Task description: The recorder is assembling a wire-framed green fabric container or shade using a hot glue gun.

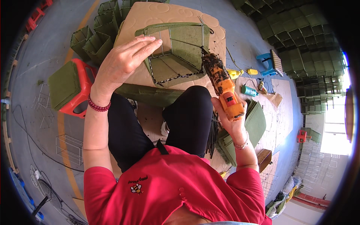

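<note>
In front of me on a brown padded surface (180, 10) lies a green mesh box (187, 66) on a thin metal wire frame. Dark, lumpy material runs along its lower edges. My right hand (235, 120) is wrapped round an orange glue gun (227, 91), whose front half is crusted with black. Its tip meets or nearly meets the right side of the box. My left hand (127, 56) is open, its fingers stretched out over the left side of the box. Whether those fingertips touch the frame I cannot tell, and its thumb is hidden.
A red stool (83, 88) with green sheets on top stands at left, near bare wire frames (69, 148). Folded green boxes (99, 45) stand behind it. Right of my legs are black sticks (212, 137) and stacked green panels (257, 120). A blue stool (270, 63) stands farther right.
</note>
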{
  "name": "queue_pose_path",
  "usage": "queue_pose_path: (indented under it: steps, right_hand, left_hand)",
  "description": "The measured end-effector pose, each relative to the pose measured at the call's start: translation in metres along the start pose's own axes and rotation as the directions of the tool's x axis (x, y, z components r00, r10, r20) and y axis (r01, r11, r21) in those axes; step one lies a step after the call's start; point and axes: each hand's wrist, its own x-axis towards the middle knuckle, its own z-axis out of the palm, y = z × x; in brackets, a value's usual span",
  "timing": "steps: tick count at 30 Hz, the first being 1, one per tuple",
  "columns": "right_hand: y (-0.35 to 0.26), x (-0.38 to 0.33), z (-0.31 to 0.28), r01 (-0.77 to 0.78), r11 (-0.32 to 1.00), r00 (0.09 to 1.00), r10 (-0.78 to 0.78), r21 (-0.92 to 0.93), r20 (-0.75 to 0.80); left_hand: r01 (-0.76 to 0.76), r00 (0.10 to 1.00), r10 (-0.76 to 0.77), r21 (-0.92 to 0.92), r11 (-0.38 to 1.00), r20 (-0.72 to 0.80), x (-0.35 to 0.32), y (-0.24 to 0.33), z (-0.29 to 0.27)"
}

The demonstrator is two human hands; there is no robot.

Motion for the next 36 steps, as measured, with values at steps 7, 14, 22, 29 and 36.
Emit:
queue_pose_path:
  steps: [7,14,22,29,36]
  right_hand:
    - [0.017,-0.003,-0.002,-0.071,0.996,0.997,0.071,0.047,0.008]
    - [0.018,-0.002,0.005,-0.077,0.994,0.997,0.077,0.083,-0.001]
    - [0.011,0.002,0.005,-0.070,0.997,0.997,0.069,0.016,0.031]
    - [0.005,0.002,0.006,-0.073,0.997,0.997,0.073,-0.017,0.017]
    - [0.006,0.003,0.009,-0.094,0.995,0.995,0.093,0.017,0.024]
  left_hand:
    - [0.007,1.000,-0.007,0.013,1.000,0.005,0.000,0.001,0.000]
    - [0.004,1.000,-0.004,0.019,1.000,0.003,-0.001,0.002,-0.001]
    - [0.000,1.000,0.000,0.020,1.000,-0.002,0.000,0.003,-0.001]
    - [-0.006,1.000,0.006,0.020,1.000,-0.004,0.000,0.003,-0.001]
    - [0.001,1.000,-0.001,0.018,1.000,-0.004,0.001,0.005,-0.002]
